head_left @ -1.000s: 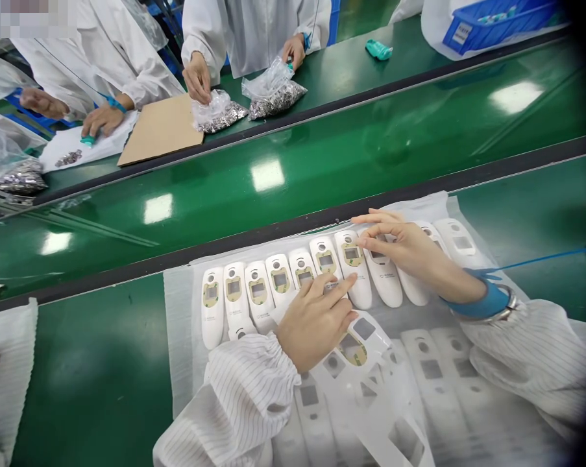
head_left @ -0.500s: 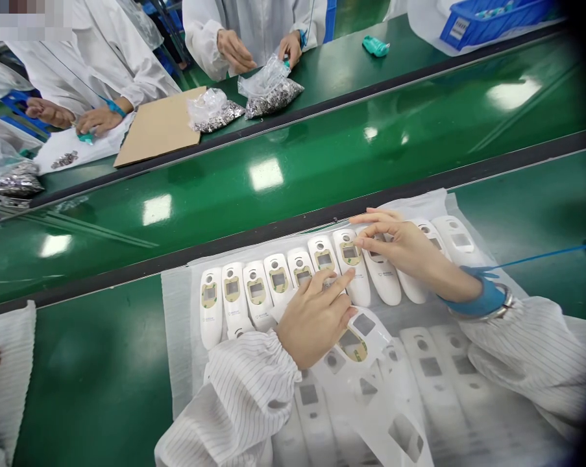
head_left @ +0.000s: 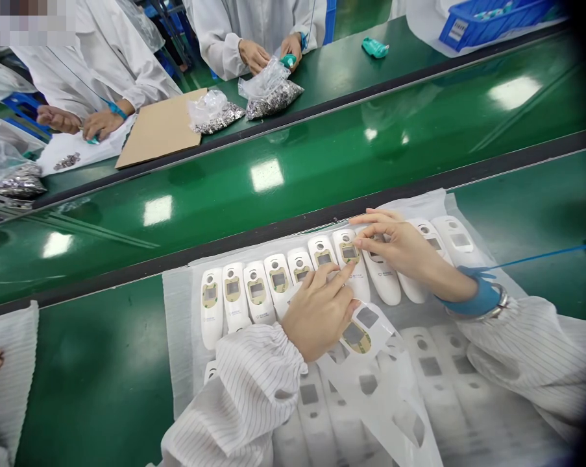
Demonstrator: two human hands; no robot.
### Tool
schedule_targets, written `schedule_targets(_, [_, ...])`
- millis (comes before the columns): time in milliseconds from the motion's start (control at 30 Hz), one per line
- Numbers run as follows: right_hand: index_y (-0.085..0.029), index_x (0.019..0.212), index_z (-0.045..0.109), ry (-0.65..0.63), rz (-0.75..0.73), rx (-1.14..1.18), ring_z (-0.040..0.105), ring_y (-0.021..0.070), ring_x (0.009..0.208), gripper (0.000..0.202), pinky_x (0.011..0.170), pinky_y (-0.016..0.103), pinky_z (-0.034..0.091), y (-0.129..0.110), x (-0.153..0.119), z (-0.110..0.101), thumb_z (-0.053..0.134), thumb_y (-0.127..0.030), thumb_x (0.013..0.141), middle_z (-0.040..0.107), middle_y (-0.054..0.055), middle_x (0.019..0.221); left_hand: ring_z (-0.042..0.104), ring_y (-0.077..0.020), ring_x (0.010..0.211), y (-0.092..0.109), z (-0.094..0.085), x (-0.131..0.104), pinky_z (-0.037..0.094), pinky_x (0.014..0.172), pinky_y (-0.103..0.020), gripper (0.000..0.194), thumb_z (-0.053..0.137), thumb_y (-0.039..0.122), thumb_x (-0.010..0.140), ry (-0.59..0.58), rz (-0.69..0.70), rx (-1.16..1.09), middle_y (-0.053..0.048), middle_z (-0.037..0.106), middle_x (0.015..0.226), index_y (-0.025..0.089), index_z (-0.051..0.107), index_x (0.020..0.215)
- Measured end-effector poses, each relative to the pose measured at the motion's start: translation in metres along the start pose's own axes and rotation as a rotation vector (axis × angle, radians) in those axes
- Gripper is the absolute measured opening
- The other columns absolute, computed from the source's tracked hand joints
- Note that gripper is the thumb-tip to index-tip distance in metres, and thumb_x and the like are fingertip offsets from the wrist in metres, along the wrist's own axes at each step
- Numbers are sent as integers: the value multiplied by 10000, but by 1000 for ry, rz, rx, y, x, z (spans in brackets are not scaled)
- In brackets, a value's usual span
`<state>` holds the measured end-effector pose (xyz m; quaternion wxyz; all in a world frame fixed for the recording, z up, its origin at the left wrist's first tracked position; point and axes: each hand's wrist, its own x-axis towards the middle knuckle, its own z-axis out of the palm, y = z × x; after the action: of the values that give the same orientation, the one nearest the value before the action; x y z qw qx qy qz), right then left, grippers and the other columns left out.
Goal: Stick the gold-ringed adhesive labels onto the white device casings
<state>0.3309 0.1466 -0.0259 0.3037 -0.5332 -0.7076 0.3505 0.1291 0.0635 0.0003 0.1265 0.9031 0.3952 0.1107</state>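
Note:
White plastic device housings (head_left: 212, 321) lie in a slanted row, each with a round hole and a square window. Several bear a beige adhesive sticker (head_left: 257, 292) around the window. My right hand (head_left: 404, 246) has thumb and forefinger closed at the upper right edge of the sticker on one housing (head_left: 358, 279). My left hand (head_left: 317, 318) touches that sticker's lower edge with its forefinger, while its other fingers hold a translucent backing sheet (head_left: 378, 383). One beige sticker (head_left: 357, 337) sits on that sheet, among cut-out openings. The left thumb is hidden.
More housings (head_left: 429, 363) lie under translucent film nearer me. A blue wrist strap (head_left: 472, 295) trails a cord rightward. Beyond the green belt (head_left: 312, 155), two co-workers handle small green items beside bags of metal parts (head_left: 273, 97), cardboard (head_left: 159, 130) and a blue bin (head_left: 497, 23).
My left hand has shifted slightly to the right, and the backing sheet has swung and turned a little. My right hand stays nearly still. The co-worker opposite has brought both hands closer together.

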Motion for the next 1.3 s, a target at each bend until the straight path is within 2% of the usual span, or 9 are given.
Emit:
schedule_targets(300, [-271, 633, 677, 7, -9, -10, 405, 303, 1290, 267, 1095, 547, 279, 2, 0, 1, 596, -468, 794, 682, -3, 1150, 430, -260, 1190, 1, 0, 0, 469, 937, -430, 357, 333, 278, 998, -16, 1, 7, -55, 466, 1454, 157, 598, 792])
schedule_targets(467, [-273, 644, 686, -32, -3, 32, 386, 310, 1314, 262, 1105, 546, 273, -1, -1, -3, 621, -485, 785, 674, 5, 1162, 463, -264, 1155, 0, 2, 0, 466, 912, -443, 351, 342, 280, 995, 1, 18, 88, -55, 457, 1462, 151, 615, 815])
schedule_targets(733, [-262, 705, 687, -80, -33, 117, 424, 289, 1291, 271, 1115, 512, 292, -7, -7, -9, 617, -498, 819, 656, 24, 1178, 470, -281, 1229, 8, 9, -6, 459, 875, -389, 192, 454, 202, 954, 49, 128, 271, -57, 445, 1471, 149, 627, 887])
schedule_targets(967, [-267, 698, 643, -9, -125, 70, 455, 261, 1242, 207, 1063, 484, 381, -11, -16, 2, 621, -414, 842, 675, 23, 1076, 493, -274, 1236, 12, 13, -4, 445, 928, -384, 181, 474, 205, 947, 45, 137, 260, -115, 471, 1442, 140, 625, 871])
schedule_targets(1133, [-267, 705, 631, 39, -148, 68, 502, 261, 1174, 199, 1017, 475, 425, -13, -18, 6, 623, -405, 848, 674, 33, 1012, 486, -254, 1251, 10, 16, -5, 437, 960, -370, 200, 453, 219, 962, 66, 124, 233, -87, 484, 1438, 146, 621, 882])
schedule_targets(1300, [-268, 726, 633, 34, -168, 39, 522, 244, 1128, 165, 974, 436, 456, -13, -17, 3, 636, -371, 855, 674, 23, 1020, 489, -251, 1253, 9, 19, -6, 435, 969, -367, 228, 431, 230, 975, 68, 116, 229, -77, 477, 1445, 144, 623, 889])
